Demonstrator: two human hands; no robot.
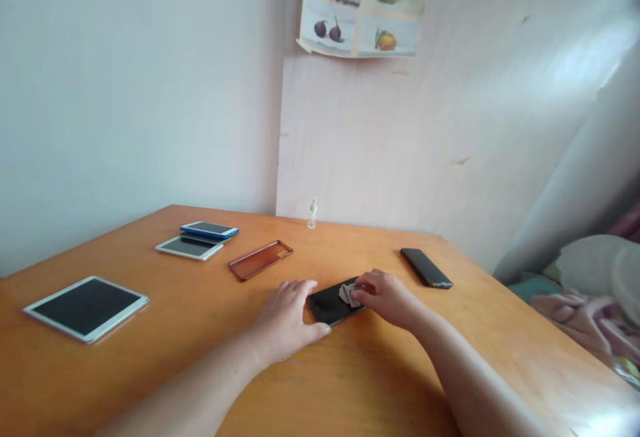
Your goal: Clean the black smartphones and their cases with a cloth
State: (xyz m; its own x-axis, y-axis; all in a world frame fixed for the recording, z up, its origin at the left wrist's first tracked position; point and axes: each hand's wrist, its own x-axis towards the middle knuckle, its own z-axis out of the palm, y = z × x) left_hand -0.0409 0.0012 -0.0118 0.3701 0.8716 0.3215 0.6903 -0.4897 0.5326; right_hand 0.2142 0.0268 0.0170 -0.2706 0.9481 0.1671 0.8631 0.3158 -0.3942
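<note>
A black phone (325, 304) lies screen up on the wooden table, between my hands. My left hand (286, 319) steadies its left end, with the fingertips by the far corner and the thumb along the near edge. In the fingers of my right hand (384, 295) is a small crumpled grey cloth (347, 294), pressed on the right part of the phone's screen. My right hand hides the phone's right end. Just beyond the phone lies a reddish-brown clear phone case (260, 261).
A white tablet (93, 308) lies at the left. Behind it are another white tablet (187, 247) and a blue-edged device (210, 229) stacked on it. A small clear bottle (313, 214) stands by the wall. A dark phone (426, 268) lies right. Fabric (585, 317) is beyond the table's right edge.
</note>
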